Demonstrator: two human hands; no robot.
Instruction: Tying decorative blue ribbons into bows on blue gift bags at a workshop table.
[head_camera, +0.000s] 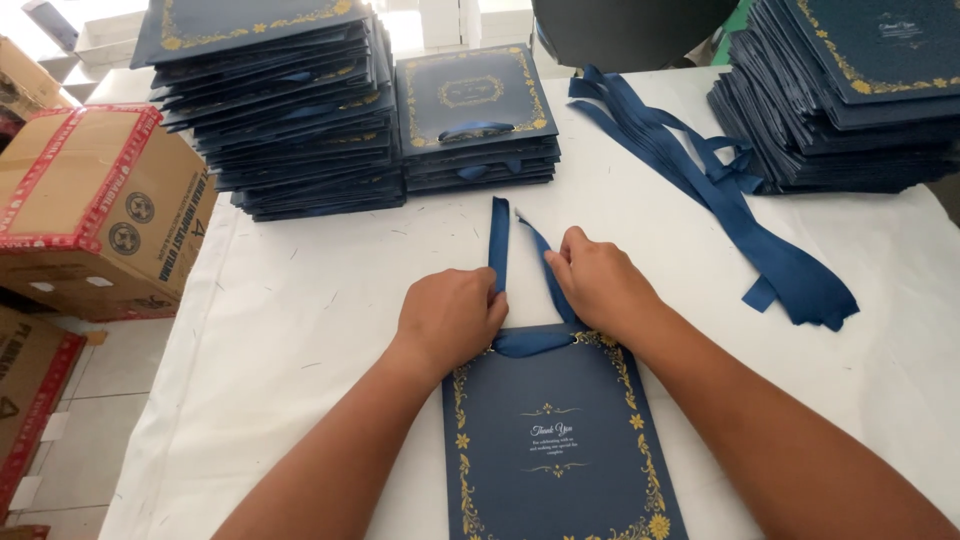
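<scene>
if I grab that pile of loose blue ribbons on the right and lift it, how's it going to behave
Probably floppy: the loose ribbons lie flat, curved and kinked on the white table cover. Likely very light, being thin flat strips. They overlap loosely, so some may slide out and trail rather than lift as one bundle.

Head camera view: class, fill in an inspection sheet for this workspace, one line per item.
Surface: table under a white cloth, a little creased.
Job's things: flat navy card bag with gold border; blue ribbon threaded through its top, both ends lying away from the person.
Clutter: loose ribbons; three stacks of matching bags.
Grippers: left hand and right hand each pinch a ribbon end.
Cables: nothing seen.
Surroundings: cardboard boxes at left, tiled floor.
</scene>
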